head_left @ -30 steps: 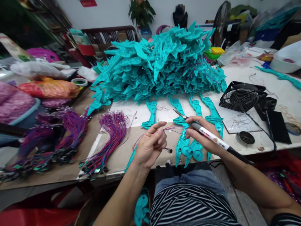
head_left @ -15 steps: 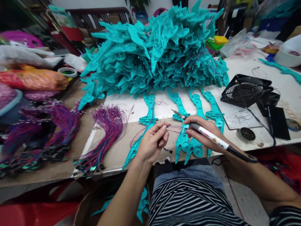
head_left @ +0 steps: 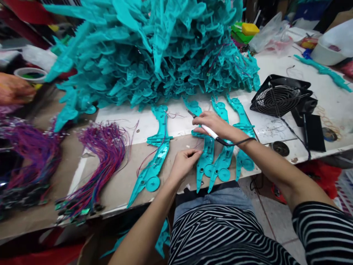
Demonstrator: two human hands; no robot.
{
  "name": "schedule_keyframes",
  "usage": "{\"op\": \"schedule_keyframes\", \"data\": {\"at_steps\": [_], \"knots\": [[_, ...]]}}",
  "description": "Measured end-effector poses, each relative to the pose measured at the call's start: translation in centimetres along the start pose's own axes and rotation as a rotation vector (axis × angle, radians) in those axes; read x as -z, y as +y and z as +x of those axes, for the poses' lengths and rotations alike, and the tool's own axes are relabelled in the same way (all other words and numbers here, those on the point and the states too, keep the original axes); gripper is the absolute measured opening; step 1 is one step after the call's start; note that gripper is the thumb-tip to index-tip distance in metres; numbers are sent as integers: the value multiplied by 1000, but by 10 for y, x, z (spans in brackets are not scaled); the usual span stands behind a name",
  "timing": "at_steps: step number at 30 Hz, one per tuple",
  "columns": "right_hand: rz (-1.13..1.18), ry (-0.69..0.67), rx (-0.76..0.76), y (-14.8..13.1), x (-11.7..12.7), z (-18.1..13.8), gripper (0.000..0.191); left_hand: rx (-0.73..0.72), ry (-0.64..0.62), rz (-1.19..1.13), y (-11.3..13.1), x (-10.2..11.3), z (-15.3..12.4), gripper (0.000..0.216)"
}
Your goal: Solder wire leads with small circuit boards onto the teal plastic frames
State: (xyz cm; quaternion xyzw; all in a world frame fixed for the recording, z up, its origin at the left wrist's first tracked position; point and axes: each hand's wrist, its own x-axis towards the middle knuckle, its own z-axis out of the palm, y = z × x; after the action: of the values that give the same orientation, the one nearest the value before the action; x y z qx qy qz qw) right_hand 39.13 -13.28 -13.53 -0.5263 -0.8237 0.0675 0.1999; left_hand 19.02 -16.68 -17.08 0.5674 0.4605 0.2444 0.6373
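Note:
My right hand [head_left: 211, 123] is wrapped round a soldering iron [head_left: 210, 133] with a white handle and black cord. Its metal tip points left and away, over the upper end of a teal plastic piece [head_left: 209, 151]. My left hand [head_left: 186, 162] is closed in a pinch at that piece's left edge, on a thin wire that barely shows. To the left lies another teal piece [head_left: 160, 151] with a thin red and purple wire along it. Two more teal pieces, one of them the rightmost piece [head_left: 239, 114], lie to the right.
A big heap of teal pieces [head_left: 154, 66] rises behind. Bundled red and purple wires [head_left: 106, 158] with connectors lie left. At right are a black fan [head_left: 278, 95], a small round tin [head_left: 280, 148] and a white bowl [head_left: 328, 51]. The table's front edge runs close to my body.
My right hand has moved away from me and left with the soldering iron, over the teal piece. My left hand has come lower, beside that piece. The view has shifted right and down.

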Motion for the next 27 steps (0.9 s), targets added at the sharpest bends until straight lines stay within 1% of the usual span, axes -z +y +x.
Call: {"op": "schedule_keyframes", "data": {"at_steps": [2,4,7,10,12,16,22,27], "knots": [[117,152,-62,-7,-4,-21,29,-11,13,29,-3,-4,6,28],[239,328,-119,-19,-2,-51,34,-26,4,62,-5,-5,9,25],[401,472,-234,-42,2,-96,28,-54,13,79,-6,-6,10,22],[470,572,-354,-62,-2,-122,17,-89,55,79,-10,-9,10,22],[488,605,-372,-69,-7,-130,14,-114,79,102,-12,-12,10,22],[477,617,-320,-75,-16,-136,15,-151,83,175,-15,-12,9,19],[424,622,-223,-75,-24,-141,17,-182,47,204,-19,-8,10,13],[382,599,-172,-73,-28,-143,18,-213,57,208,-20,-11,10,10]]}}
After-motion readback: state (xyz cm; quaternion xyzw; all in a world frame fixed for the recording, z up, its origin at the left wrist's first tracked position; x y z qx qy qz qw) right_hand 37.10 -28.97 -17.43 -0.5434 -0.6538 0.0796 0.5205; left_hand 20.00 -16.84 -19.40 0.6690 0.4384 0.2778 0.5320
